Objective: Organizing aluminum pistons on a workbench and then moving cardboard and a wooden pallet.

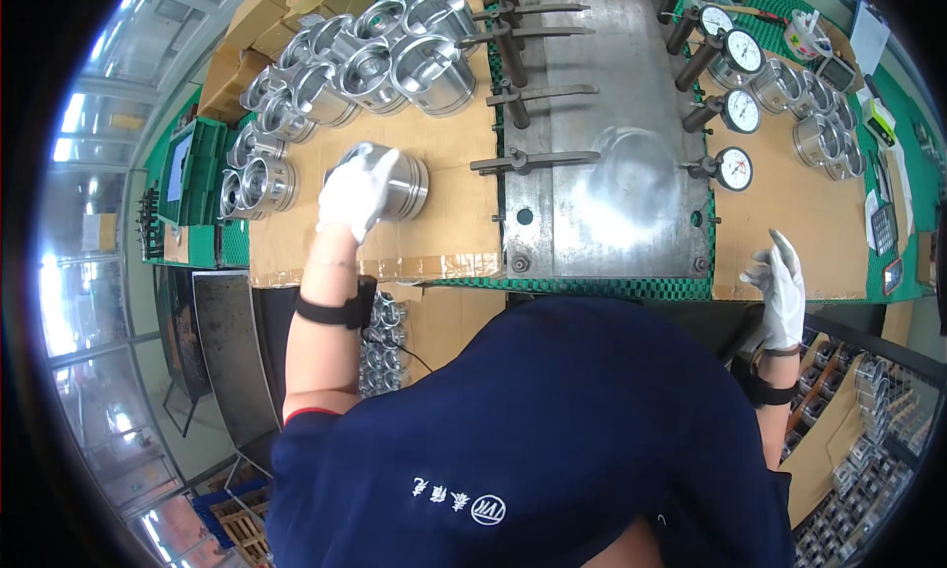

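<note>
My left fingers (387, 167) clasp the piston (414, 189), left of the steel plate (631, 75) | right fingers (785, 257) half-curled, empty, right of plate | I'd grip evenly — snug, no scraping.

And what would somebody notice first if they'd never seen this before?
Probably the big, shiny metal plate in the upper middle, with round white dials along its right side. Then the crowd of silvery cylinders at the upper left, and the white-gloved left hand on another cylinder just below them.
</note>
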A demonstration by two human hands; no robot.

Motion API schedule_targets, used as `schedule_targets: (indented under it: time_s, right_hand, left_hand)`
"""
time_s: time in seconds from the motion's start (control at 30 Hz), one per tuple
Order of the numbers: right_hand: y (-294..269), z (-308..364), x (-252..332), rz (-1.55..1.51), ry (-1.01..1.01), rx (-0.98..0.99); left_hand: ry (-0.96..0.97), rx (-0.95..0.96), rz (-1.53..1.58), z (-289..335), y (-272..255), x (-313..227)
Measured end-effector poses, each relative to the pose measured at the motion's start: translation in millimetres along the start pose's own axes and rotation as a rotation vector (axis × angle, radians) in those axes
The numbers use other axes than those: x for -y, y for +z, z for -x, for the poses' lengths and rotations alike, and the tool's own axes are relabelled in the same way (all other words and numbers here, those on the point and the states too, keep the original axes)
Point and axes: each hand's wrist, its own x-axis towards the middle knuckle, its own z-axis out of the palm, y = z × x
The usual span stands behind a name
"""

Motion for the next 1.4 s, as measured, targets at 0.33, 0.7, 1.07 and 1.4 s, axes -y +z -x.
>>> schedule_targets:
  time_s: [0.33, 0.7, 1.07, 1.4]
  right_hand:
    - [167, 23, 64, 0.21, -0.337, 0.886]
    - [209, 13, 70, 0.461, -0.952, 0.638]
    - [228, 7, 70, 0.413, -1.027, 0.669]
    - [217, -4, 16, -0.041, 0.26, 1.021]
  left_hand:
    - [-0.397, -0.136, 1.607, 62, -100, -91]
    - [-0.082, 0.083, 0.919, 57, -68, -140]
    - [0.38, -0.48, 0.453, 45, -45, -155]
    - [0.399, -0.627, 0.521, 5, -35, -155]
